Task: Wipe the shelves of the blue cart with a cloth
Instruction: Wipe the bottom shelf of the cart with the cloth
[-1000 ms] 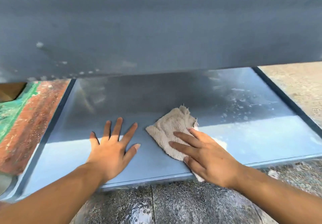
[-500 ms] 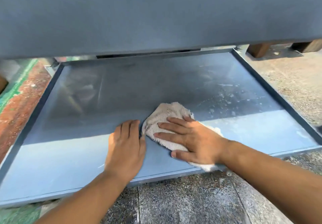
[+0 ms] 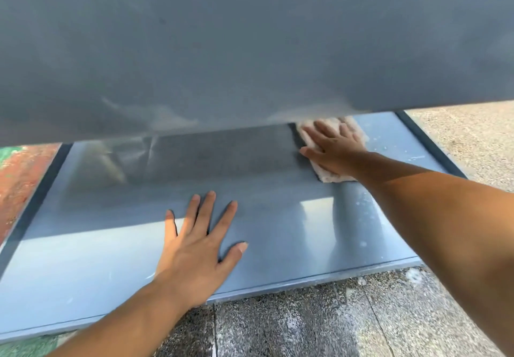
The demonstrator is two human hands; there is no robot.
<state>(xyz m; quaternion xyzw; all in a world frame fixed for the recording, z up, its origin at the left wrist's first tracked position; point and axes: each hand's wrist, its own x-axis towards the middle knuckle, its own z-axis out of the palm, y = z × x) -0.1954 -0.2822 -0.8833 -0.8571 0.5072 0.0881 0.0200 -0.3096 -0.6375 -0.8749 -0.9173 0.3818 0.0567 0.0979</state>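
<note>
The lower shelf (image 3: 105,259) of the blue cart spreads out flat below me, wet and glossy, with a raised dark rim. Far back on its right side lies the beige cloth (image 3: 333,174), with my right hand (image 3: 332,148) pressed flat on top of it, fingers spread. My left hand (image 3: 194,248) rests palm down on the bare shelf near the front edge, fingers apart and holding nothing. The cart's upper shelf (image 3: 250,50) fills the top of the view and hides the back of the lower shelf and the cloth's far edge.
Wet speckled stone pavement (image 3: 292,326) lies in front of the cart. Dry gravelly ground (image 3: 467,139) runs along the right side. A red and green painted surface (image 3: 16,173) sits to the left of the shelf. Soap flecks dot the shelf's right part (image 3: 389,151).
My right hand has slid the cloth from the shelf's front middle to the far right back. My left hand has spread its fingers and stays near the front.
</note>
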